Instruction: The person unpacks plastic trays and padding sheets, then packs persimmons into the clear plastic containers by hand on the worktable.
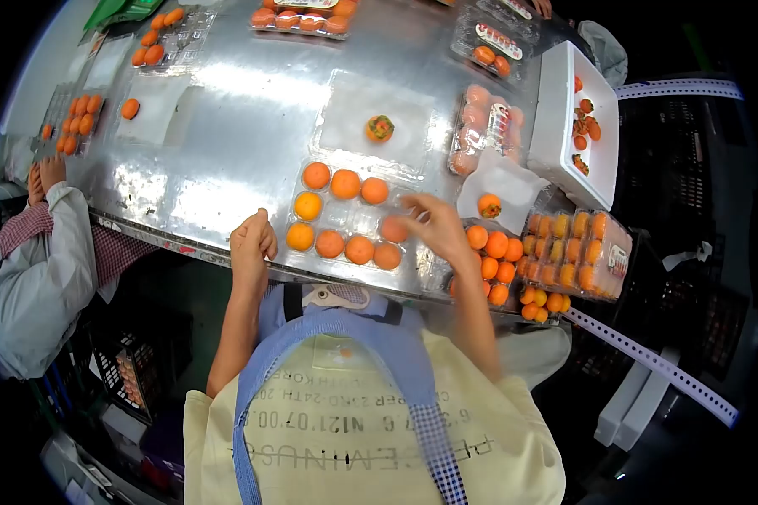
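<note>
Orange persimmons [345, 183] lie in a clear plastic tray [344, 213], close to the near edge of the metal table [219, 160]. We see three in its far row, four in its near row, and one at each end of the middle row.

Our right hand [438, 225] is above the right side of this tray. Its fingers are bent and partly spread, at the right-end persimmon [392, 228] of the middle row; we cannot tell if they grip it or only touch it. Our left hand [253, 237] is at the table edge, left of the tray, with fingers folded inward; we cannot tell if something is inside.

Behind the tray, one persimmon with its leafy top up [379, 129] sits on a white sheet [345, 114]. To our right stands a white foam box [556, 126] with more fruits.
</note>
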{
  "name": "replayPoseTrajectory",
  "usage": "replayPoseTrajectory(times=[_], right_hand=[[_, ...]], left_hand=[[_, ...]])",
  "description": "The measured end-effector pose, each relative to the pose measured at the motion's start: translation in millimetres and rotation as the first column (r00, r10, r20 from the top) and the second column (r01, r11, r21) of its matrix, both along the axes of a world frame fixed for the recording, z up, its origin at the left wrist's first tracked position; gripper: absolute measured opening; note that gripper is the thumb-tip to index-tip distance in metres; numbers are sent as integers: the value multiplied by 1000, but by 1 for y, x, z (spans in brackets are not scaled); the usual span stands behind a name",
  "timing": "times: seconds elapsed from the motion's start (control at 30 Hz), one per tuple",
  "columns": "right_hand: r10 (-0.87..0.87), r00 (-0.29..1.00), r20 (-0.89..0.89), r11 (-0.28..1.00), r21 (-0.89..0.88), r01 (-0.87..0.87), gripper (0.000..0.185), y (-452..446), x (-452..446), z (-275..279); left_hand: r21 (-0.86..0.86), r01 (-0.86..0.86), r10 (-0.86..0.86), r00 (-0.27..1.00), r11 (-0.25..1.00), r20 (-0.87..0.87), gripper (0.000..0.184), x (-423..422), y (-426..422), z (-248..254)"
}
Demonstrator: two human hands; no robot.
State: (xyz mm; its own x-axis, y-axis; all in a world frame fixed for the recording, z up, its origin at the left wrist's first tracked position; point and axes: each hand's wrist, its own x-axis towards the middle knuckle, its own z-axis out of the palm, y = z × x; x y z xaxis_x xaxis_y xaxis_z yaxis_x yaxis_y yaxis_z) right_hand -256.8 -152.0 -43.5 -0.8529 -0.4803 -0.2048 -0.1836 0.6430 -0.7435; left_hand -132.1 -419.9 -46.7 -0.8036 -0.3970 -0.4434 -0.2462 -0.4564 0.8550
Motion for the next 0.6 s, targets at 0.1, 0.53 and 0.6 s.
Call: replayPoseTrajectory(times=[0.1, 0.53, 0.6], right_hand=[[197, 968, -157, 954, 258, -152, 28, -4, 19, -2], [-51, 867, 496, 912, -331, 243, 39, 10, 34, -15], [-3, 824, 567, 832, -456, 317, 39, 2, 41, -8]], left_hand=[[-13, 10, -10, 1000, 1000, 7, 41, 2, 1, -2], [-110, 363, -370, 928, 925, -49, 10, -13, 37, 10], [-228, 453, -480, 874, 862, -78, 25, -17, 48, 21]])
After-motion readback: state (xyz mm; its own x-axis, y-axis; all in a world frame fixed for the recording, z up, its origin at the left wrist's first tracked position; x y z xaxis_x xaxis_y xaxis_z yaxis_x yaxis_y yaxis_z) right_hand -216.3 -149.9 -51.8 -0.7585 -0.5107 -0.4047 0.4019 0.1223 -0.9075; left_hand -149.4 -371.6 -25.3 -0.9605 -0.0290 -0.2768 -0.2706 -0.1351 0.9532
